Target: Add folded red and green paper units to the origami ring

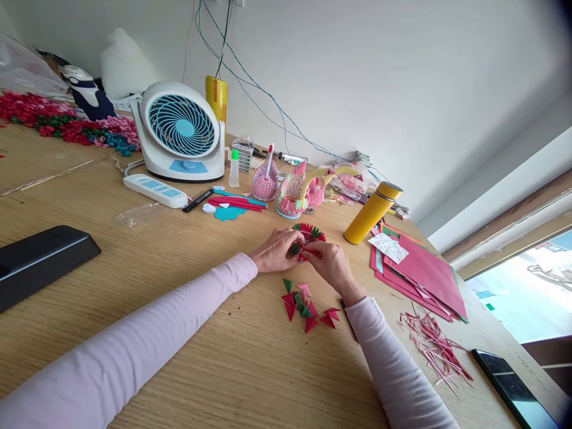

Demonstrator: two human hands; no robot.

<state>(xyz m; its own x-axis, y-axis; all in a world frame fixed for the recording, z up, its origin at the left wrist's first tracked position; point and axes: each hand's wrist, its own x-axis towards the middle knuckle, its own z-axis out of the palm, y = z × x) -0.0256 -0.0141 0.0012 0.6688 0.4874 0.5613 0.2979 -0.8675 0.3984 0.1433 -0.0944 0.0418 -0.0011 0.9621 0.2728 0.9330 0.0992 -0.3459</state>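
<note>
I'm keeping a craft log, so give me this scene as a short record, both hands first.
Left hand: holding the red-and-green paper piece
Right hand: pinching at the paper piece's near side
Close by: loose triangles in red, green, pink
Behind: paper birds
Back left: fan
Right: yellow flask, paper sheets, strips, phone
Surface: wooden table

The folded-paper ring [309, 231] was patched red and green, and the loose paper triangles [312, 310] were red, green and pink. The sleeves [179, 307] were pale lilac, the flask [372, 213] yellow, the fan [182, 132] white with a turquoise spiral grille [202, 122], and the tabletop [250, 369] light brown with streaky grain
</note>
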